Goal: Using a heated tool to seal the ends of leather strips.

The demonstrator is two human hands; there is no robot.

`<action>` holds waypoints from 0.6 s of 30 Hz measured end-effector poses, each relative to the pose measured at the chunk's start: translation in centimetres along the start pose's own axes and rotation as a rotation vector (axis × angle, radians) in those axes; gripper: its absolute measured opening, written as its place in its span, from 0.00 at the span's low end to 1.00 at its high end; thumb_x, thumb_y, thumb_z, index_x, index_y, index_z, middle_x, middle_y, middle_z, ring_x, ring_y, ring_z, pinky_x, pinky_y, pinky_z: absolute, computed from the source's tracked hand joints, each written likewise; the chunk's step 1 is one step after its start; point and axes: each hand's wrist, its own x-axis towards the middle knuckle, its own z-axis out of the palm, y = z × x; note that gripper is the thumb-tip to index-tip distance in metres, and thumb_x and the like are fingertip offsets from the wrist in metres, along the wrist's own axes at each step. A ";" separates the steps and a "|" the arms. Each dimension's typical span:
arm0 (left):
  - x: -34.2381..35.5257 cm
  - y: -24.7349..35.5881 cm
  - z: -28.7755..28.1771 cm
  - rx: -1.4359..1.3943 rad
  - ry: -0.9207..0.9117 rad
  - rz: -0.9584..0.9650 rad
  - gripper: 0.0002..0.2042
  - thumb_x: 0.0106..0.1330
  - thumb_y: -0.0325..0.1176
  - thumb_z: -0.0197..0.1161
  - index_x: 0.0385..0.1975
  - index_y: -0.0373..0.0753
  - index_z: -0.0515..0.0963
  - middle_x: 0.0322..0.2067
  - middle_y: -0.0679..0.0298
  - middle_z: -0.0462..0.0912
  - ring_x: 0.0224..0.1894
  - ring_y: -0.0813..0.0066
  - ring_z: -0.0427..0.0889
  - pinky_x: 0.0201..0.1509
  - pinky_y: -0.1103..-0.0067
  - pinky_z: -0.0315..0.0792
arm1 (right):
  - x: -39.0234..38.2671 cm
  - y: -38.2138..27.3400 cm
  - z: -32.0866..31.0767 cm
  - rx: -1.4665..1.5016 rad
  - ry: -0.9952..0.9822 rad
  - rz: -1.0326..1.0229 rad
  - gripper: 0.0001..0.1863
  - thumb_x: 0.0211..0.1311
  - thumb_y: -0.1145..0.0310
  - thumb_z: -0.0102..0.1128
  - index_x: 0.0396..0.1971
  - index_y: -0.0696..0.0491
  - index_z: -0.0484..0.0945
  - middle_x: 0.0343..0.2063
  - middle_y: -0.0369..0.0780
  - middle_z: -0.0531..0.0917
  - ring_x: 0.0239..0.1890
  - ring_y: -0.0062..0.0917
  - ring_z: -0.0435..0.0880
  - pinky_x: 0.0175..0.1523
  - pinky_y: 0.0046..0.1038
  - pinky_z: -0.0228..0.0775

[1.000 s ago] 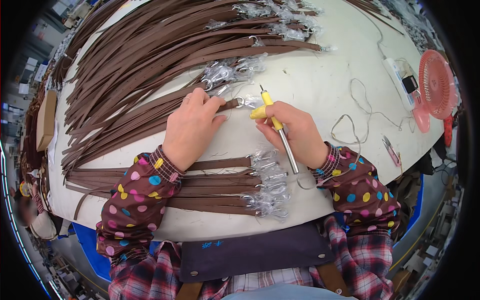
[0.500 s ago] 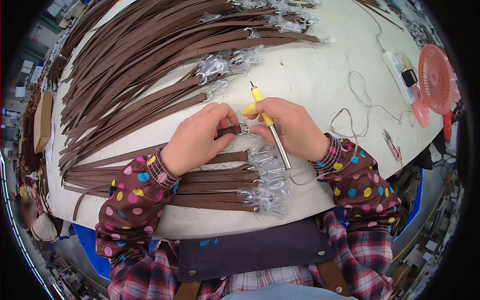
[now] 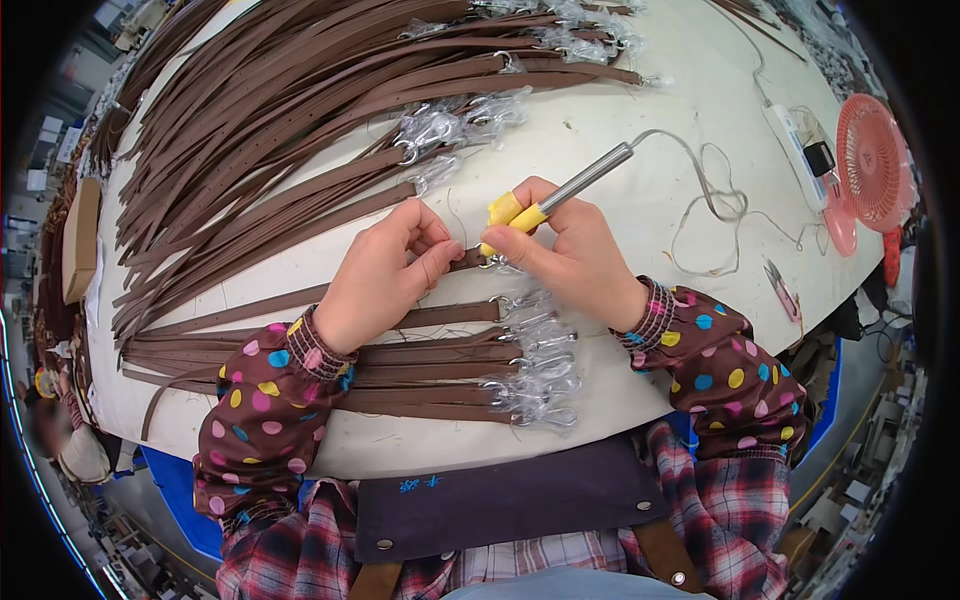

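My right hand (image 3: 588,250) grips a corded soldering iron (image 3: 590,180) with a yellow grip and a silver barrel. Its barrel slants up and right, and its front end points down at the metal-ring end of a brown strap (image 3: 465,262); my fingers hide the tip. My left hand (image 3: 385,268) is beside that strap end, thumb and fingertips pinched together just over it. What lies between them is too small to tell. A thin loose thread (image 3: 456,208) curves up near those fingers. Several brown straps (image 3: 430,395) with plastic-wrapped metal clasps (image 3: 540,370) lie nearer me.
A large heap of brown straps (image 3: 300,130) covers the far left of the white table (image 3: 640,120). At the right are a white power strip (image 3: 795,150), a pink fan (image 3: 868,165) and small snips (image 3: 783,290). The iron's grey cord (image 3: 700,180) loops across the tabletop.
The soldering iron has swung round in my right hand: its front end, pointing up before, now points down at the strap end. My left fingertips have shifted slightly and pinch above the strap.
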 end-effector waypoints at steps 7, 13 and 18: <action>0.0 -0.3 0.0 -0.024 -0.005 0.029 0.09 0.64 0.30 0.60 0.30 0.33 0.68 0.22 0.65 0.76 0.23 0.82 0.73 0.25 0.83 0.67 | -0.3 0.5 1.1 -0.064 0.050 0.037 0.14 0.58 0.69 0.62 0.32 0.57 0.64 0.21 0.39 0.77 0.21 0.19 0.77 0.26 0.21 0.68; 0.1 -0.5 -0.1 -0.020 -0.016 0.046 0.09 0.64 0.30 0.60 0.30 0.33 0.68 0.22 0.65 0.76 0.23 0.81 0.73 0.25 0.83 0.67 | -0.3 0.5 1.0 -0.085 0.032 0.060 0.14 0.58 0.69 0.62 0.32 0.57 0.64 0.21 0.40 0.76 0.20 0.20 0.76 0.26 0.22 0.67; 0.1 -0.3 0.0 -0.036 -0.015 0.029 0.09 0.65 0.30 0.60 0.30 0.33 0.67 0.22 0.65 0.76 0.23 0.83 0.72 0.24 0.84 0.66 | -0.4 0.5 0.9 -0.096 0.021 0.055 0.14 0.58 0.69 0.62 0.32 0.57 0.64 0.21 0.41 0.77 0.20 0.22 0.77 0.26 0.22 0.68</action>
